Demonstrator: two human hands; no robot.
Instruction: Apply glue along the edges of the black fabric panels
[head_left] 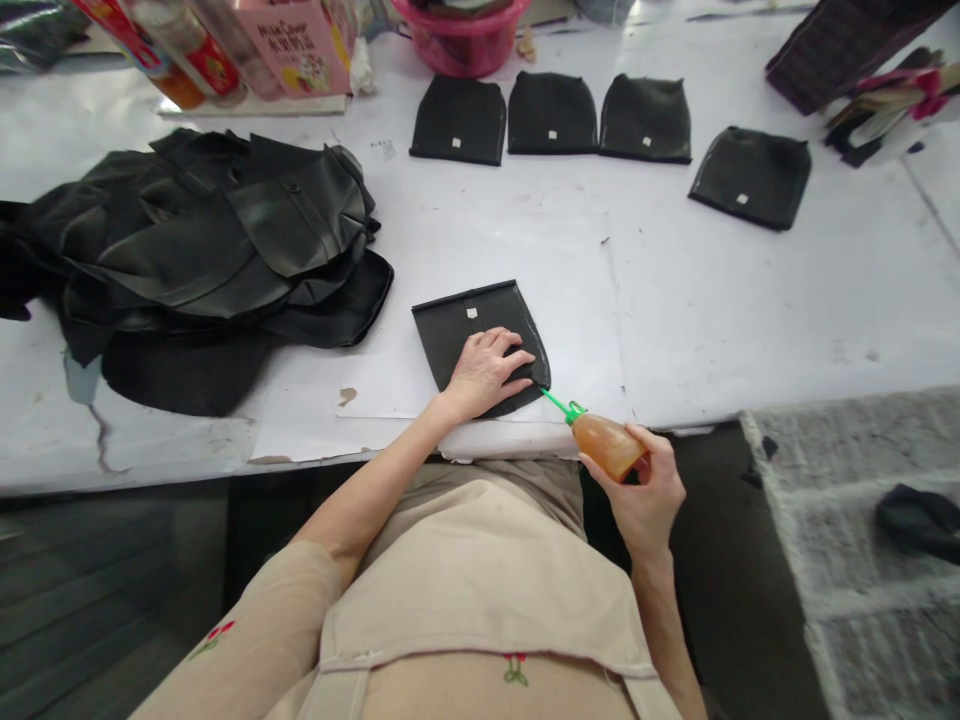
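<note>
A black leather-like panel (444, 335) with a small white tag lies near the table's front edge. My left hand (486, 372) rests on it with fingers stretched out and spread, pressing it flat. In my right hand (651, 485) is a squeeze bottle (604, 445) of amber liquid with a green nozzle. The nozzle tip reaches the panel's lower right corner, close to my left fingertips. A thin pale line runs along the panel's right edge.
A heap of black pieces (217, 235) covers the left of the table (525, 220). Several tagged black panels, one a separate panel (752, 178) at right, lie along the back. Behind them are a pink basin (461, 42), a pink box (296, 45) and bottles (191, 50).
</note>
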